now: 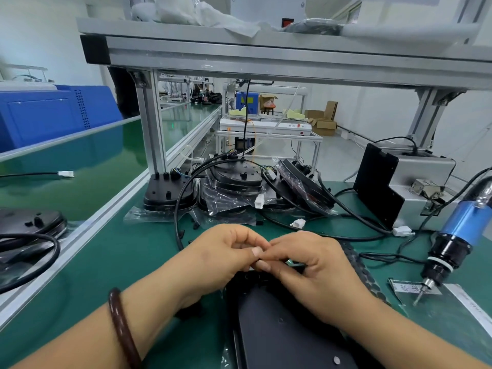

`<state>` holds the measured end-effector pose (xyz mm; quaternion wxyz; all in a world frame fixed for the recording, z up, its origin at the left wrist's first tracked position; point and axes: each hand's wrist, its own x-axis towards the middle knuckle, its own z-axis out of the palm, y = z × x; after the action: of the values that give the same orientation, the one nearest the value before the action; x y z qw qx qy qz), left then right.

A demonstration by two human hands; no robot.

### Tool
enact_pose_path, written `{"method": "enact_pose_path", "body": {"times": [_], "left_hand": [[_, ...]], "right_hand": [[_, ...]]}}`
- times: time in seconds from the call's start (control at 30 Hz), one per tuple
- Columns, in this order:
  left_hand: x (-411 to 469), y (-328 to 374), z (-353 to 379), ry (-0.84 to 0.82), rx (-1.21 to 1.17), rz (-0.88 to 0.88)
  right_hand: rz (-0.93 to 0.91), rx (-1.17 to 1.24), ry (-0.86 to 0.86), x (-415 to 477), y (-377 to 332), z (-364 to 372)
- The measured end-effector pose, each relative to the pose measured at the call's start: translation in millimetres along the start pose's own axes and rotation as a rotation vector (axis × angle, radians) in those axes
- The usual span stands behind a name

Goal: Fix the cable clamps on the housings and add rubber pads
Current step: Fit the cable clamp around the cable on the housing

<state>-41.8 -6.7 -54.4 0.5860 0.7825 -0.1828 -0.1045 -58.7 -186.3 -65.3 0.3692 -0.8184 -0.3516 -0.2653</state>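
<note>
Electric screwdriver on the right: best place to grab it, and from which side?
Grip the electric screwdriver by its blue barrel, coming from its left with the right hand. It leans up to the right, bit pointing down-left; the barrel is the widest straight section and that side is open.

No text can be read outright. The nearest thing to legible print is on a white paper slip [407,287] lying on the table [133,262] directly under the bit of the electric screwdriver [458,235]. It carries a short row of dark characters, too blurred to make out. Just right of the slip, below the screwdriver, a long white strip [474,307] bears faint grey marks, equally illegible. Far behind and left of the screwdriver, a white machine panel [292,126] shows small red and green marks without legible lettering. High above and left of the screwdriver, on the upper shelf [266,46], a small red sign [287,22] shows no readable characters.
</note>
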Motion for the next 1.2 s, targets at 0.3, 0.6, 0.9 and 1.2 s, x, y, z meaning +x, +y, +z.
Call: {"method": "enact_pose_path", "body": {"times": [0.3,0.6,0.9,1.2], "left_hand": [[3,2,-3,0.008,0.004,-0.059],[-10,5,-18,-0.232,0.359,0.057],[-15,2,-21,-0.233,0.49,0.028],[-17,-1,-16,-0.112,0.49,0.11]], "right_hand": [[-0.086,-0.032,-0.057,-1,4,-3],[0.111,0.1,-0.138,1,6,-6],[0.022,-0.009,-0.231,1,0,-9],[-0.059,-0.179,-0.347,0,-6,-21]]}}
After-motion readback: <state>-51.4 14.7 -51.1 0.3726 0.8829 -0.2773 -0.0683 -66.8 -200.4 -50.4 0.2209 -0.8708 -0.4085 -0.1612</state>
